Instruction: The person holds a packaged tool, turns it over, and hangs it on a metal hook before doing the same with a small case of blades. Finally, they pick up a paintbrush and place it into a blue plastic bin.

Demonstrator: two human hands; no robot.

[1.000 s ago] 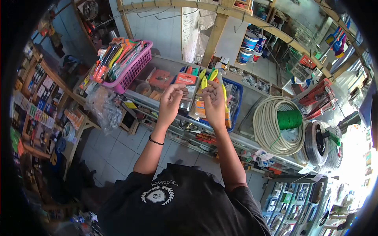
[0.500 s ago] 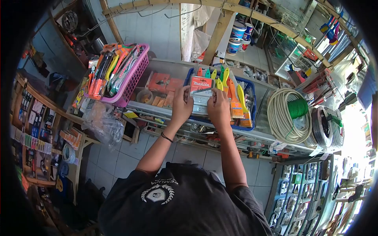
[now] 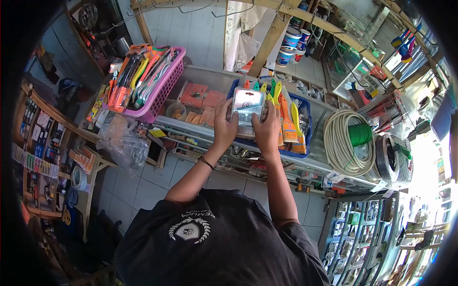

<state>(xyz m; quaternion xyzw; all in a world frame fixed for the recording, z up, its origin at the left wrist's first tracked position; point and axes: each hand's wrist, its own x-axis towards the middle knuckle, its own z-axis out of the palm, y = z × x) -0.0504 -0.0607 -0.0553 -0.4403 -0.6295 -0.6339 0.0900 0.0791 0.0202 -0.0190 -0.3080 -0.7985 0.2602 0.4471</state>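
Observation:
My left hand (image 3: pixel 225 126) and my right hand (image 3: pixel 267 128) grip the two sides of a flat, shiny blister pack (image 3: pixel 249 106), thumbs on its near part. A hang hole shows at the pack's top edge, and dark handwritten marks lie across its silvery face. More flat packaging shows beneath it between my hands. Just behind and to the right is a blue basket (image 3: pixel 307 131) of paint brushes with green, orange and yellow handles (image 3: pixel 294 117). The pack overlaps the left part of this basket.
A pink basket (image 3: pixel 164 86) full of packaged hand tools stands on the left of the glass counter (image 3: pixel 191 76). To the right lie a coil of pale hose (image 3: pixel 336 143), green cord (image 3: pixel 360 135) and wire spools (image 3: pixel 385 157). Metal hooks hang overhead.
The red Makita label that faced up is out of sight; a silvery, handwritten-on face shows instead. Both thumbs now lie on the pack's near part.

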